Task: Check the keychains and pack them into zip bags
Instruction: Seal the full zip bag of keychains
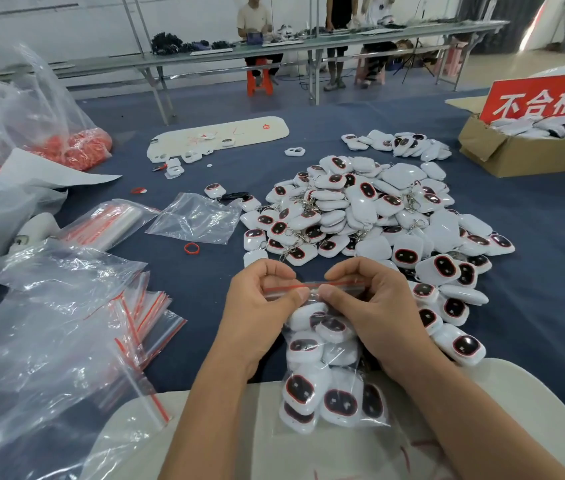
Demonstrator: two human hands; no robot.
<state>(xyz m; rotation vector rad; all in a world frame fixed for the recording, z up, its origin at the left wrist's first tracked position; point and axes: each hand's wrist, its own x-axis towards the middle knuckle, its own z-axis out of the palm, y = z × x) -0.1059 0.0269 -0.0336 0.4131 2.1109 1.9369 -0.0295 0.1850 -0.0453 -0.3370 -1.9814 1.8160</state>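
White plastic keychains with dark, red-rimmed oval faces (334, 398) fill a clear zip bag with a red seal strip (312, 288), held above the blue table (534, 216). The left hand (260, 306) and right hand (371, 303) pinch the strip between curled thumbs and fingers. The film looks thin and slippery, the load light yet shifting; the seal edge seems the surest hold.

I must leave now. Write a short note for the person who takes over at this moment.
Left hand and right hand: both pinch the red seal strip of the filled zip bag, which hangs over the near white tray.
Done: this bag is filled with keychains.
Left: finish pressing the seal; the loose keychain pile remains. Empty zip bags lie at left.
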